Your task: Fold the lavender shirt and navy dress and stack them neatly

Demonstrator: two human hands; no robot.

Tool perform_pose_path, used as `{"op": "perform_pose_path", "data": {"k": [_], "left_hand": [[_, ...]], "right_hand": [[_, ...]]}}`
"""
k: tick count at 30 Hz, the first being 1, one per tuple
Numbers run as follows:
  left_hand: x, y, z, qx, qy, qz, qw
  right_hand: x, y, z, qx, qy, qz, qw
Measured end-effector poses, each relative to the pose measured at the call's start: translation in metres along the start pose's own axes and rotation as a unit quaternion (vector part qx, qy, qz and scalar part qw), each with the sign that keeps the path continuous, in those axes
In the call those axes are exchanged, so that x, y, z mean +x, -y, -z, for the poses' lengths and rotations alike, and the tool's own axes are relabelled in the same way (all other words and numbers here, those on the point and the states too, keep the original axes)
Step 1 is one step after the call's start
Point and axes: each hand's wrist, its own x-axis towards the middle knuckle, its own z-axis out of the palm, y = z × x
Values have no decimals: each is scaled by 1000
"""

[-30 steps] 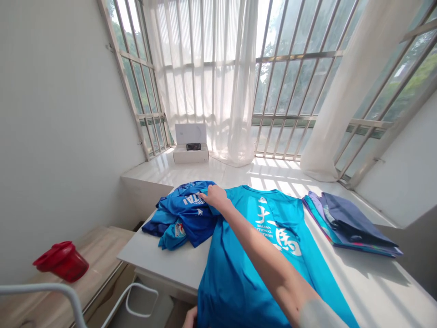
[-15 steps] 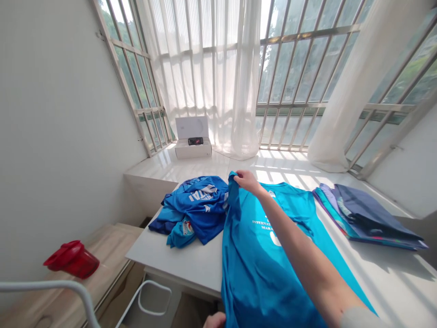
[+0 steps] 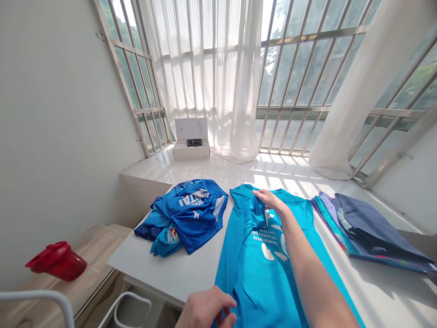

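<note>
A bright turquoise shirt (image 3: 269, 278) with white lettering lies spread on the white table, its long sleeve along the left side. My right hand (image 3: 271, 200) rests over the shirt's upper part near the collar, fingers stretched out above rumpled cloth. At the bottom, my left hand (image 3: 208, 307) is beside the shirt's left edge, fingers bent with a gap between thumb and forefinger. Left of the shirt, a crumpled blue shirt (image 3: 201, 218) with white print lies in a loose heap.
A stack of folded clothes (image 3: 372, 228) lies at the right. An open white box (image 3: 191, 151) holding a dark device stands on the sill. A red container (image 3: 59, 262) and a white metal frame (image 3: 37, 296) are at the lower left.
My right hand has let go of the turquoise cloth's upper left edge and moved right. My left hand has come further into view. The turquoise sleeve now lies flatter, and the lettering shows more.
</note>
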Motion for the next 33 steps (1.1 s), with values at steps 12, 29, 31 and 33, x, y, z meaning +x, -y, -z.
{"op": "perform_pose_path", "data": {"k": [12,29,31,33], "left_hand": [[267,-31,77,393,14,-10,919],[361,42,61,252,-35,-49,966],[363,45,59,264,-52,-45,962],[363,49,55,278,-58,-41,958]], "right_hand": [[5,-10,-5,-62,-19,28,997],[3,-32,35,-62,-48,-14,997],[4,-35,33,-80,-64,-10,995],[5,-38,29,-95,-77,-10,992]]}}
